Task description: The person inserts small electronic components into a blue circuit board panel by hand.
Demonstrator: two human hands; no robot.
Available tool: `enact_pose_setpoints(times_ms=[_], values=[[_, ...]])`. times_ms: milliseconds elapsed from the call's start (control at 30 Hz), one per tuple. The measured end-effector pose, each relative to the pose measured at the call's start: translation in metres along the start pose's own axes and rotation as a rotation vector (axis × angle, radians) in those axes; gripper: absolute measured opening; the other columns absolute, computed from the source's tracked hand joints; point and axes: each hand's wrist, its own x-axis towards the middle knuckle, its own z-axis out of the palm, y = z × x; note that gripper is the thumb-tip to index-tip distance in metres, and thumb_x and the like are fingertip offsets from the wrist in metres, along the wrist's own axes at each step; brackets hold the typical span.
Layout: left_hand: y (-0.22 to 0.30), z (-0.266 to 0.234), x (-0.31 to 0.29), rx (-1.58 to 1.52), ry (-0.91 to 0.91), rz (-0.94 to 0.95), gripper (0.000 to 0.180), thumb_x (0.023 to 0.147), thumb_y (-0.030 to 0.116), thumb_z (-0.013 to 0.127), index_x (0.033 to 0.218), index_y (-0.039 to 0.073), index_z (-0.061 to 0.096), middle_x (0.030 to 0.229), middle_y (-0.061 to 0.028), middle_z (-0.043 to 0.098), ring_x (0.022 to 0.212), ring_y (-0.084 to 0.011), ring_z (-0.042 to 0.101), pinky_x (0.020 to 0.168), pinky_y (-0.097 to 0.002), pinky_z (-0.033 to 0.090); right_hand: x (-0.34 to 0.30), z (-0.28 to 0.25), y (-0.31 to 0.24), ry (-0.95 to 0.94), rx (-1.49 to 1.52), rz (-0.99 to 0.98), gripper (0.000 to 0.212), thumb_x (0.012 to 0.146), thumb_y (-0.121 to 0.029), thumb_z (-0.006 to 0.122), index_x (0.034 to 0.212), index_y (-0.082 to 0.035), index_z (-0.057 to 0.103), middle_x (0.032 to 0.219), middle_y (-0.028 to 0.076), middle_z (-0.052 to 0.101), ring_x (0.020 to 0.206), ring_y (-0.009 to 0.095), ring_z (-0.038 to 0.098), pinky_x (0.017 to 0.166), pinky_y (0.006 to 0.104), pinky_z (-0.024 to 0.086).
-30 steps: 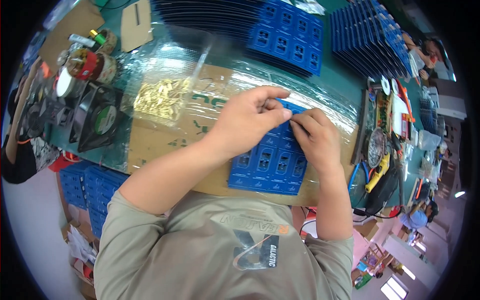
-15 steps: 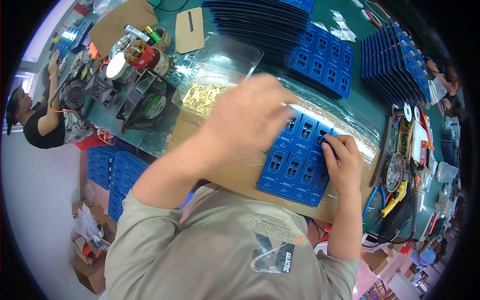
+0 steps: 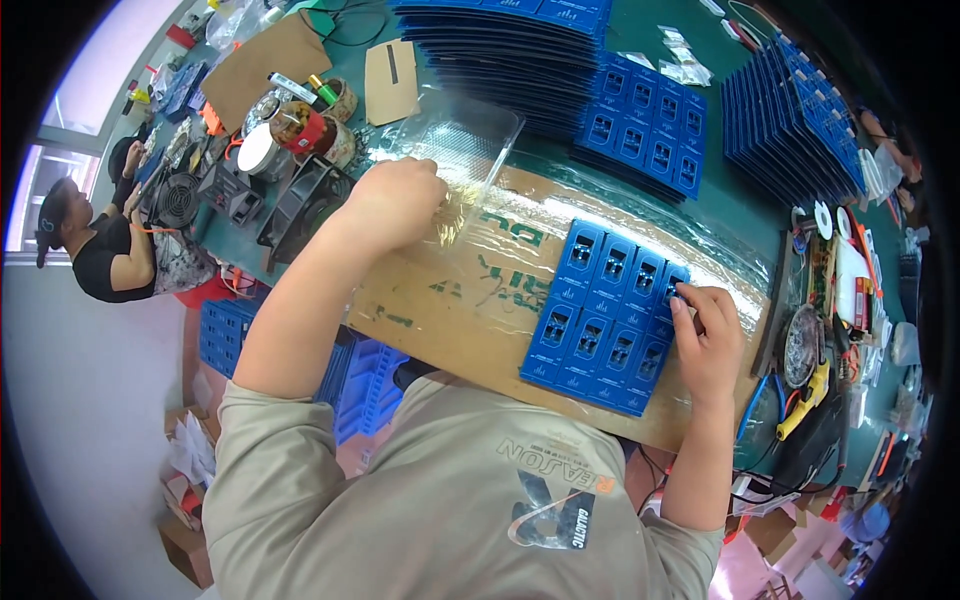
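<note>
Since the last frame the left hand (image 3: 400,205) has swung left, off the blue panel (image 3: 597,310) and over to the clear tray (image 3: 475,120); the right hand (image 3: 712,332) has stayed at the panel's right edge.

Left fingers: curled, tips down by the brass pieces (image 3: 454,218) in the near end of the tray. Can't tell if they've pinched any; the hand covers part of the pile. Visible pieces sit just right of the fingertips. Tray's long axis runs away from the wearer, leaning right.

Right fingers: thumb and index close together at the panel's far right cell, touching it. Can't tell if anything small is between them.

Key relation: panel is right of the tray, well apart from the left hand, so left is nearer the brass, right nearer the panel. Panel lies flat, long axis away from the wearer, far end tipped right.

Under it: brown cardboard (image 3: 425,290) on the green bench (image 3: 638,25). Beyond: panel stack (image 3: 505,65). Far left: black fan (image 3: 300,205). Far right: yellow-handled tool (image 3: 803,402).
</note>
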Motion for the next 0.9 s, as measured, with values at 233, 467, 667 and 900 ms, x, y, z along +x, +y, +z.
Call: enact_pose_setpoints(times_ms=[233, 467, 667, 900], values=[[-0.004, 0.003, -0.001, -0.065, 0.073, -0.020, 0.010, 0.075, 0.012, 0.064, 0.079, 0.004, 0.066, 0.089, -0.0122, 0.062, 0.090, -0.0308, 0.062, 0.078, -0.0409, 0.051, 0.000, -0.002, 0.002, 0.018, 0.006, -0.012, 0.017, 0.084, -0.011, 0.071, 0.100, -0.006, 0.070, 0.092, 0.008, 0.064, 0.062, 0.018, 0.061, 0.056, 0.0283, 0.048], [0.003, -0.013, -0.007, -0.239, 0.196, -0.083, 0.015, 0.083, 0.017, 0.061, 0.085, 0.004, 0.070, 0.085, -0.0106, 0.063, 0.086, -0.0302, 0.063, 0.077, -0.0397, 0.050, 0.005, -0.003, -0.004, 0.006, 0.041, 0.008, 0.017, 0.084, -0.012, 0.071, 0.100, -0.007, 0.070, 0.091, 0.008, 0.064, 0.061, 0.017, 0.058, 0.056, 0.0278, 0.047], [-0.005, -0.008, -0.010, -0.327, 0.295, -0.111, 0.016, 0.086, 0.015, 0.059, 0.086, 0.003, 0.070, 0.089, -0.0122, 0.065, 0.088, -0.0318, 0.062, 0.079, -0.0403, 0.050, 0.010, 0.000, -0.013, -0.023, 0.075, -0.003, 0.017, 0.084, -0.013, 0.070, 0.100, -0.007, 0.071, 0.089, 0.006, 0.063, 0.063, 0.017, 0.056, 0.057, 0.0289, 0.045], [0.000, -0.017, -0.013, -0.472, 0.323, -0.196, 0.014, 0.081, 0.016, 0.067, 0.082, 0.002, 0.070, 0.084, -0.0122, 0.065, 0.082, -0.0305, 0.063, 0.074, -0.0379, 0.050, 0.014, 0.002, -0.025, -0.056, 0.114, -0.047, 0.017, 0.084, -0.014, 0.070, 0.100, -0.007, 0.071, 0.089, 0.006, 0.063, 0.061, 0.016, 0.054, 0.056, 0.0280, 0.044]])
